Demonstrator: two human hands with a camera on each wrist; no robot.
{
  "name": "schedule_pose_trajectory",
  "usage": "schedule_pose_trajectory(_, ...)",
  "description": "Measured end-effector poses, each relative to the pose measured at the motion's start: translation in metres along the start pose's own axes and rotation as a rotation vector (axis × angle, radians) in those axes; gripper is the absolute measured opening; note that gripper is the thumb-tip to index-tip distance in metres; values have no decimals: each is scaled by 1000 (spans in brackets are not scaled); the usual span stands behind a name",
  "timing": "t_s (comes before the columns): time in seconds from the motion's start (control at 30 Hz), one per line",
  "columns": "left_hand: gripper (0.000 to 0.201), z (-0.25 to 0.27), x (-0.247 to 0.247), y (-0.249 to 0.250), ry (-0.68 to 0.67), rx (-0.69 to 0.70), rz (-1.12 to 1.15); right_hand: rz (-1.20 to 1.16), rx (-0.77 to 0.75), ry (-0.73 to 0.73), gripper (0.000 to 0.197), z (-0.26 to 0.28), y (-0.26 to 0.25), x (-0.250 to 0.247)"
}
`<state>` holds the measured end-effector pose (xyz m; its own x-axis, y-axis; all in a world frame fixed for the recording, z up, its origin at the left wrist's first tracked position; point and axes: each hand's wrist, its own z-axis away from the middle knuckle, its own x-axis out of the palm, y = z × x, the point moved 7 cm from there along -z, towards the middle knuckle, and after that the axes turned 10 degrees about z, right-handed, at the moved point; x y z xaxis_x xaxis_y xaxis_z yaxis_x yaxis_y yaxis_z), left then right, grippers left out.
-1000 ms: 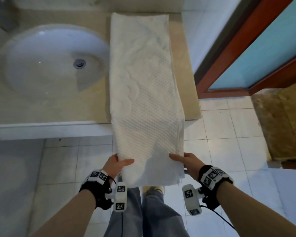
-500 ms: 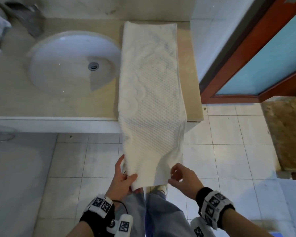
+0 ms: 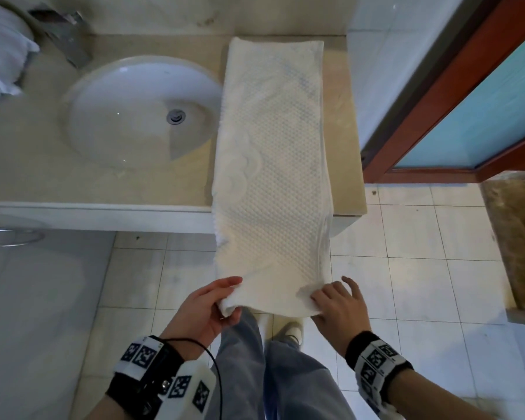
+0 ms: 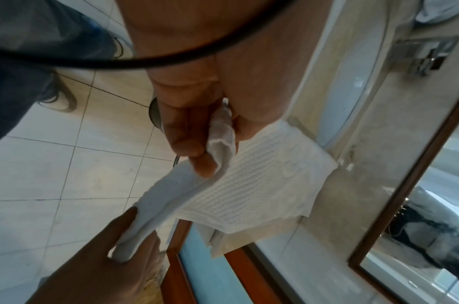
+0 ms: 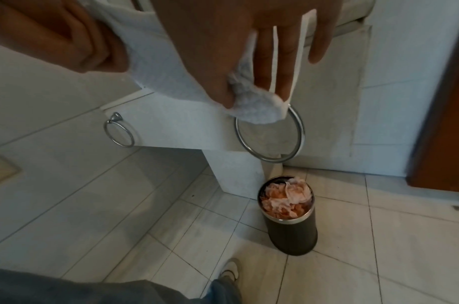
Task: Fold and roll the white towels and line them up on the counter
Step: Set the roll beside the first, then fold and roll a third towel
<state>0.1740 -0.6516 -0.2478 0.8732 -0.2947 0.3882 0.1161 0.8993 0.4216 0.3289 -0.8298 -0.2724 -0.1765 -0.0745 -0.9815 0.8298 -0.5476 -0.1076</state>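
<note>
A white towel, folded into a long strip, lies on the beige counter right of the sink. Its near end hangs past the counter's front edge over the floor. My left hand pinches the near-left corner, where the edge curls into a small roll. In the left wrist view, thumb and fingers clamp the towel. My right hand grips the near-right corner. The right wrist view shows that corner bunched under my right hand.
A white round sink takes up the counter's middle, with a faucet behind it. White rolled towels sit at the far left. A red-brown door frame stands to the right. Below hang chrome towel rings, beside a full bin.
Both hands dropped back with the towel's hanging end, then rose again. They now grip a curled near edge instead of flat corners. The view has shifted left.
</note>
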Motion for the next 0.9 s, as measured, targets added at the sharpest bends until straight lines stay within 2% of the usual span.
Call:
schedule_pose_trajectory(0.17,21,-4,-1,3,89,-51,67,-44,-97,86,31,-1,-4,-18)
schedule_pose_trajectory(0.27,22,-5,2,1,91,-94,76,-46,-172,51,28,-7,-19,-24)
schedule_pose_trajectory(0.37,21,-7,2,3,113,-127,59,-54,-209,-33,12,-17,-30,-24)
schedule_pose_trajectory(0.43,20,-12,-6,11,150,-114,-57,-113,-142,-114,17,-26,-28,-28)
schedule_pose_trajectory(0.5,16,-18,-15,23,196,-74,-277,-155,-51,-189,20,-37,-20,-32)
schedule_pose_trajectory(0.57,16,-23,-19,34,222,-14,-504,-222,4,-336,23,-50,-13,-29)
schedule_pose_trajectory(0.67,36,-26,-7,56,197,205,-873,-427,57,-438,34,-69,-13,-38)
schedule_pose_trajectory(0.73,56,-22,8,73,168,465,-1149,-510,111,-508,34,-80,-9,-42)
schedule_pose_trajectory(0.8,59,-9,29,81,146,799,-1466,-550,188,-604,32,-87,-5,-43)
schedule_pose_trajectory(0.83,58,-4,44,77,85,934,-1627,-543,211,-646,30,-90,-4,-44)
schedule_pose_trajectory(0.87,59,-4,56,66,-3,1006,-1794,-534,222,-690,28,-93,-3,-44)
schedule_pose_trajectory(0.9,63,-6,67,53,-107,1019,-1931,-529,230,-734,25,-95,-2,-43)
